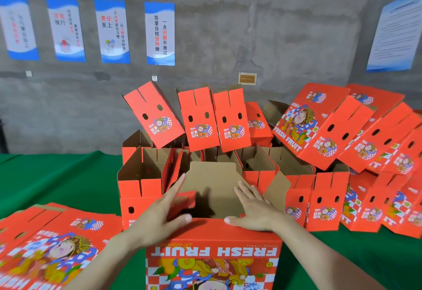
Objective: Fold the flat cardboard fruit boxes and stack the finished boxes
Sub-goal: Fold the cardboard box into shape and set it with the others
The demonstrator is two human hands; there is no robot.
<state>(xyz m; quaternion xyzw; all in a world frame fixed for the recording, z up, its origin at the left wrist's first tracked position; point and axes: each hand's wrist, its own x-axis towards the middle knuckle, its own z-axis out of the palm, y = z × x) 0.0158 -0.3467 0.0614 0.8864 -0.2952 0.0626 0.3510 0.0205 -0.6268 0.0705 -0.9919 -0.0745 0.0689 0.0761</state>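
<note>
One: Right under the lens sits the open box (212, 251), "FRESH FRUIT" reading upside down on its near wall, standing on the green counter (57, 180). Both forearms reach in over its rim.

Two: Left hand (164, 209) first: fingers (177, 187) straight and together, laid against a red flap (183, 200) at the box's left side, thumb down on the near rim.

One: And the right hand (255, 212)?

Two: Flat as well! Its fingers (245, 192) are stretched out, slightly apart, over the right side of the opening, thumb on that same rim.

One: Brown cardboard shows inside, and a back flap (212, 175) stands up beyond the fingertips.

Two: Look left: a flat pile (52, 244) of unfolded boxes lies on the counter, printed faces up.

One: Just behind the open box, folded boxes (141, 189) stand side by side, tops open, touching one another.

Two: Tilted boxes (201, 120) perch on top of that row at the back, handle holes facing us.

One: Far right, leaning flats (319, 125) fan across the folded ones.

Two: Grey concrete wall (251, 27) behind it all, blue-and-white posters (159, 34) in a line.
</note>
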